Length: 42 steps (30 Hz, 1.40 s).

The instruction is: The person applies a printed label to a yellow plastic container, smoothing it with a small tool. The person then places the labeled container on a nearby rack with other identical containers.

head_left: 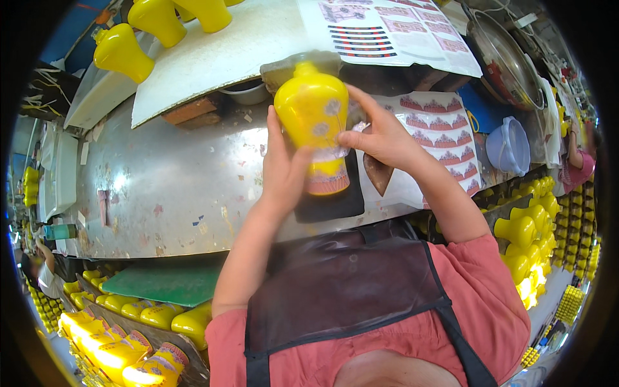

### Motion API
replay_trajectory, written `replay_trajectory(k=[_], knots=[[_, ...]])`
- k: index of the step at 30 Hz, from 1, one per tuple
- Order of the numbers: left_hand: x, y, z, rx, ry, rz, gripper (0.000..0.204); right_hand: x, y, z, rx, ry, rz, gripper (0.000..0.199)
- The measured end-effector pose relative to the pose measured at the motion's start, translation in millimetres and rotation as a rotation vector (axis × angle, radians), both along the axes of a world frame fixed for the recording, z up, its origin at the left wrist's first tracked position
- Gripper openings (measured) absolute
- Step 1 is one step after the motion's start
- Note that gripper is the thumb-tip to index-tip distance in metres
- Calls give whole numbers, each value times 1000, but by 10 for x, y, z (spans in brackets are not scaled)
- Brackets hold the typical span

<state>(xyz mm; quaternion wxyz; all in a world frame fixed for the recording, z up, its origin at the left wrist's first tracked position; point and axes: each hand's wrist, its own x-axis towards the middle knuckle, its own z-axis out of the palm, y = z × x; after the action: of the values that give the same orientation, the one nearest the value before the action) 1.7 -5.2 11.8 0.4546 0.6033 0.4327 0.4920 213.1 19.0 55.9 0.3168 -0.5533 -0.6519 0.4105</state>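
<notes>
A glossy yellow vase [306,103] lies in front of me, its neck pointing away and resting at a grey, worn block [271,69]. Pale flower pictures show on its right side, and a patterned band circles its foot. Along the vase's left side my left hand [282,171] is closed, its thumb laid over the lower part and blurred. My right hand [385,134] grips the opposite side, fingers by the shoulder and thumb beside a flower. A clear, shiny strip seems to cross the vase between the hands. Under the foot is a dark pad [332,208].
Printed decal sheets [445,138] lie to the right and at the back [400,29]. A brown pointed piece [377,174] rests near my right wrist. More yellow vases [122,51] stand at the far left. A pale blue bucket [508,147] sits at right; racks of yellow vases [525,232] flank me.
</notes>
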Motion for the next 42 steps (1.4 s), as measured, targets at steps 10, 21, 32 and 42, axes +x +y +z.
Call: replay_trajectory(k=[10,21,32,42], knots=[[70,67,-54,-115,-37,39,104,-266,155,467,705,-504,191,34],[13,102,-133,-44,17,21,107,-362,193,549,736,-672,240,43],[-87,27,-94,-129,-292,9,105,-35,89,387,312,-285,49,69],[-72,-14,-180,-54,-141,19,76,146,-123,-133,-139,208,112,87]])
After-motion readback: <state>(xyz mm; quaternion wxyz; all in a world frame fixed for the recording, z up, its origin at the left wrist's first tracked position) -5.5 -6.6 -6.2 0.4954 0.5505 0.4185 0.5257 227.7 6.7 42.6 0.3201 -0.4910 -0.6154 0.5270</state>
